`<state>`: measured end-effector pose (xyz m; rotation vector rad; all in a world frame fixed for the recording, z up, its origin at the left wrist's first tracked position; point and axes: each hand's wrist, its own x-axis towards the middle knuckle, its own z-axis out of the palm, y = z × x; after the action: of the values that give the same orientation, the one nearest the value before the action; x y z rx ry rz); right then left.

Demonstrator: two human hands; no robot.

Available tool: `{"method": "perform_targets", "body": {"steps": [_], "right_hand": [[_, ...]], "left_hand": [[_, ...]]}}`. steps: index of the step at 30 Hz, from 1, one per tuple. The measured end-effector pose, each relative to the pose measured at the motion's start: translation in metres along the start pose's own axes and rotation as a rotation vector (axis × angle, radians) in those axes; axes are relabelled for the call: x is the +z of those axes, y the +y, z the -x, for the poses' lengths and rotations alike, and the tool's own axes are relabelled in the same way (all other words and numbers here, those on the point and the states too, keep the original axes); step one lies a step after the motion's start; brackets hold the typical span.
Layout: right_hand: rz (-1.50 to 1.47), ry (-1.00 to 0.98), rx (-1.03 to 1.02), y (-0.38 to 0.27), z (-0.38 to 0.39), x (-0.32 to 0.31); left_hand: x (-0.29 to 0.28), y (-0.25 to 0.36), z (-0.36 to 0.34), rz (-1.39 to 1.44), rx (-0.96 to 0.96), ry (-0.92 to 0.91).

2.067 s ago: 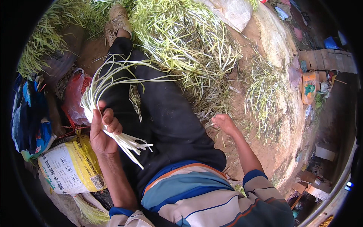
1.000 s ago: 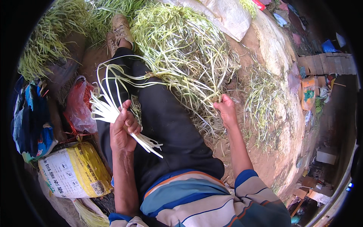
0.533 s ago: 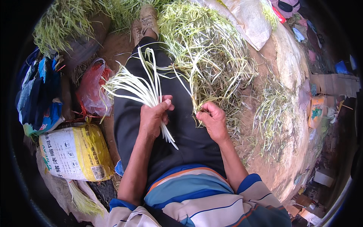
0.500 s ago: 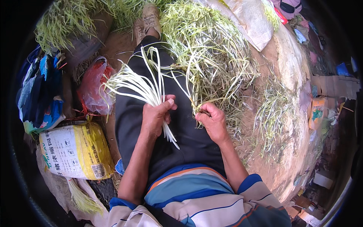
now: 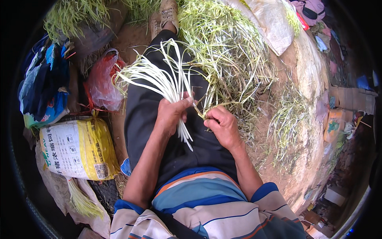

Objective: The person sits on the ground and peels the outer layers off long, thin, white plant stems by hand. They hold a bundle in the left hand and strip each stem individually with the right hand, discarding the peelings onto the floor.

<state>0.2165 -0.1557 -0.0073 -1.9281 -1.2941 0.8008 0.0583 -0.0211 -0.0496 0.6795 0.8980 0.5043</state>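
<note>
A fanned bunch of pale blanched chives [image 5: 157, 77] is gripped over my lap by my left hand [image 5: 172, 113]. Its white stalk ends stick out below my fist, and the leafy ends spread up and to the left. Close on the right, my right hand [image 5: 223, 124] pinches some yellowish withered leaves [image 5: 201, 114] between thumb and fingers. These strands reach across to my left fingers. Beyond my right hand lies a big loose heap of green and yellowing chives [image 5: 227, 51], dry and tangled on its near side.
At left are a white and yellow sack [image 5: 81, 149], a red and clear plastic bag [image 5: 104, 85] and dark blue cloth [image 5: 47, 79]. A small chive bundle [image 5: 81, 199] lies below the sack. More chives [image 5: 77, 16] are piled far left. Scattered leaves [image 5: 288, 123] cover the ground at right.
Both hands have come closer together, and the withered leaves in my right hand now reach my left fingers. The chive bunch has shifted slightly right and up.
</note>
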Motion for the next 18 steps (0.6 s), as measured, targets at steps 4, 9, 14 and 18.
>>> {"method": "perform_targets", "body": {"steps": [4, 9, 14, 18], "right_hand": [[0.052, 0.035, 0.037, -0.007, -0.001, 0.004], [0.082, 0.161, 0.067, -0.012, -0.006, 0.019], [-0.174, 0.221, -0.006, 0.0, -0.012, 0.028], [-0.608, 0.224, 0.052, 0.012, -0.016, 0.033]], "left_hand": [[0.0, -0.001, 0.003, 0.065, 0.026, 0.009], [0.005, -0.003, 0.006, 0.095, 0.085, 0.025], [0.009, -0.003, 0.013, 0.149, 0.127, 0.057], [0.013, -0.004, 0.017, 0.162, 0.153, 0.07]]}}
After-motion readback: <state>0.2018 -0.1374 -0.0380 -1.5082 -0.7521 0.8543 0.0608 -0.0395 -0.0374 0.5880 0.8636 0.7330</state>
